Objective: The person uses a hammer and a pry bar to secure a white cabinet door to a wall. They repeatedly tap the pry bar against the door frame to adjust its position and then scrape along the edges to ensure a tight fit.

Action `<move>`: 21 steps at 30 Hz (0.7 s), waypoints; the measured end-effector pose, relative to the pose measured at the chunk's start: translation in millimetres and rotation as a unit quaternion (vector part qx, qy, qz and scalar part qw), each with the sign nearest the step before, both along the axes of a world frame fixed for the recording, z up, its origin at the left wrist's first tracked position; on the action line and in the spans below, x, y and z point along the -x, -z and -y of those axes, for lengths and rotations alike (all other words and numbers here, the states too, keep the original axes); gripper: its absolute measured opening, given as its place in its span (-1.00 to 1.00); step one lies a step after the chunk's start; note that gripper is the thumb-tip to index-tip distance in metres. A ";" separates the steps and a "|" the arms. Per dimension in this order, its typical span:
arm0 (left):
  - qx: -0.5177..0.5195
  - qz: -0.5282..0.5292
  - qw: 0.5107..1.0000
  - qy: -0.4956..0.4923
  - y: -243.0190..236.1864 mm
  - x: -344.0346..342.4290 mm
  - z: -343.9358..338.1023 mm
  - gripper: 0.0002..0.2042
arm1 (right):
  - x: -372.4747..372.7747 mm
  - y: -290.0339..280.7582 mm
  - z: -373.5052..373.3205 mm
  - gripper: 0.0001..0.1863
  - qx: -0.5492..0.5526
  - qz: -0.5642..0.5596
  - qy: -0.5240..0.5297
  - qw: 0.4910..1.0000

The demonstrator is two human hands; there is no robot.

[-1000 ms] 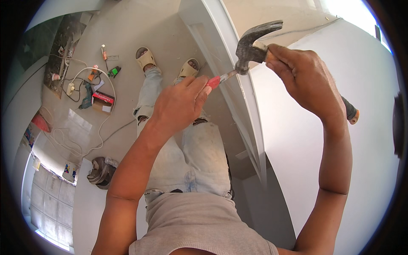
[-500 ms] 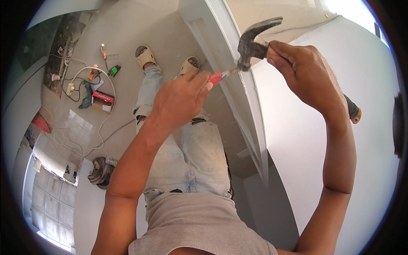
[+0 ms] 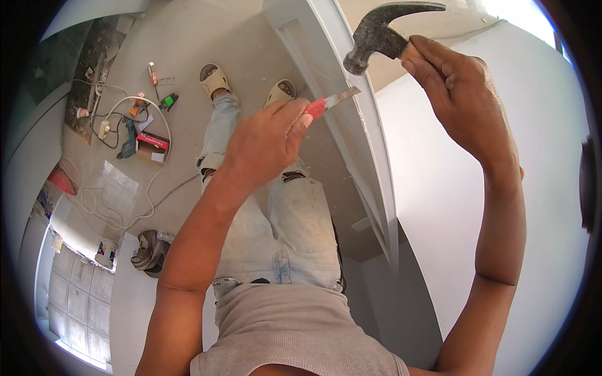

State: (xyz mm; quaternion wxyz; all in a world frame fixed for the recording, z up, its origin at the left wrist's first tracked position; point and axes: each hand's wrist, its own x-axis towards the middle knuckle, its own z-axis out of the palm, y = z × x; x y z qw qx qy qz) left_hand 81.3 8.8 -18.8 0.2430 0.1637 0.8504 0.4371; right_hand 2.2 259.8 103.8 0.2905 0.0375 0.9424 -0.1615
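Note:
My left hand [image 3: 260, 144] is closed on a red-handled, flat-bladed, chisel-like tool [image 3: 316, 108], its metal blade pointing up and right over the edge of an upright white panel [image 3: 382, 194]; whether the tip touches the panel I cannot tell. Above that blade, with a gap between them, is the black head of a claw hammer [image 3: 370, 44]. My right hand [image 3: 464, 100] grips the hammer's handle, fingers wrapped round it, with most of the handle hidden behind the hand and wrist.
A screwdriver [image 3: 152, 73], green tool [image 3: 167, 102], drill [image 3: 127, 141], red box [image 3: 152, 147], power strip [image 3: 104, 130] and tangled cables lie on the floor at left. A shoe [image 3: 147, 250] sits lower left. A large white board [image 3: 451, 225] fills the right, beside my legs and sandals.
The hammer and my right hand have moved upward, so the hammer head, earlier at the blade, is now clear of it. My left hand and the tool have risen slightly.

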 end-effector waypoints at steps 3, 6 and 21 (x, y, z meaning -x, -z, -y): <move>0.004 0.006 1.000 0.002 1.4 -1.2 -0.2 -0.75 | -3.1 7.5 -2.4 -0.71 0.001 0.007 -0.020 1.000; 0.004 0.024 1.000 0.013 5.6 -5.5 -0.6 -0.74 | -6.6 11.5 -2.1 -0.69 -0.018 0.014 -0.050 0.998; -0.019 0.052 0.998 0.011 7.5 -3.1 -1.4 -0.73 | -8.4 9.5 -4.5 -0.72 -0.063 0.070 -0.097 0.991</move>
